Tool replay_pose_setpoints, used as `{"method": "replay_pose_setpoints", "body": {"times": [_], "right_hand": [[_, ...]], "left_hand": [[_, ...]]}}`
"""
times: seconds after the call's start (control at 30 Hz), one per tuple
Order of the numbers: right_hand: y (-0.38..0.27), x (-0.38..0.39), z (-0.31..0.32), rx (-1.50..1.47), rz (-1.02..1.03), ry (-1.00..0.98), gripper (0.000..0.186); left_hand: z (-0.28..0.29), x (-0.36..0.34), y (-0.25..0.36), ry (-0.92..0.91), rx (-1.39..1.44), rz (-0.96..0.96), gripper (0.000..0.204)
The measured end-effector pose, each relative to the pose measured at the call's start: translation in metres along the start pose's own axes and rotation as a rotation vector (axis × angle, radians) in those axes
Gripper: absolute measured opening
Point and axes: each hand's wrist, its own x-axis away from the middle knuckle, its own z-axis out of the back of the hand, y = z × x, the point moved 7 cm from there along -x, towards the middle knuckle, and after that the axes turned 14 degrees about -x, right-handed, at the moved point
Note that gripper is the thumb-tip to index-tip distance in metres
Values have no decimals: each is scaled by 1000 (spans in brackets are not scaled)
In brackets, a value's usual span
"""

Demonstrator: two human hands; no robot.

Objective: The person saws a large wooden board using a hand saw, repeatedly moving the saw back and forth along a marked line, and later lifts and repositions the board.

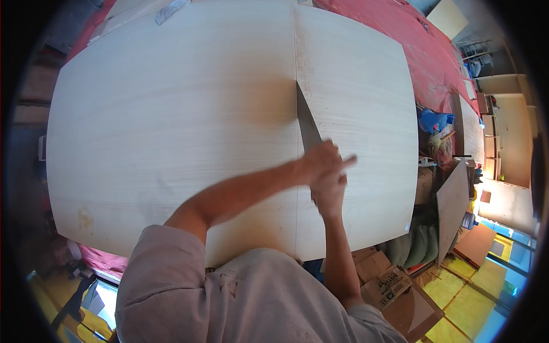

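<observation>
A large pale wooden panel (171, 126) lies flat in front of me, with a thin straight line running from its far edge to its near edge. Along that line stands a hand saw (309, 123), its dark blade pointing away from me and its edge at the panel. My left hand (320, 159) reaches across to the right and is closed around the saw's handle end. Just below it, my right hand (330, 191) is closed on the same handle, one finger sticking out to the right. The handle itself is mostly hidden by my hands.
Red sheeting (394, 46) covers the ground beyond the panel. On the right are a blue bag (436, 121), a leaning board (452, 208), dark green rounded items (420, 246) and cardboard boxes (380, 280). A crumpled clear plastic piece (170, 11) lies at the far edge.
</observation>
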Motion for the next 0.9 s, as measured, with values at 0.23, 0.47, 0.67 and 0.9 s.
{"method": "replay_pose_setpoints", "body": {"times": [0.23,0.47,0.67,0.9], "right_hand": [[-8,175,61,1347,282,585,41],[47,18,57,272,188,-66,37],[21,-98,-30,184,147,-67,16],[17,-22,12,185,336,-91,23]], "left_hand": [[62,55,182,132,445,-53,59],[-30,-9,-33,105,318,-24,43],[-26,-27,-97,20,188,18,45],[8,-11,-14,56,250,-36,51]]}}
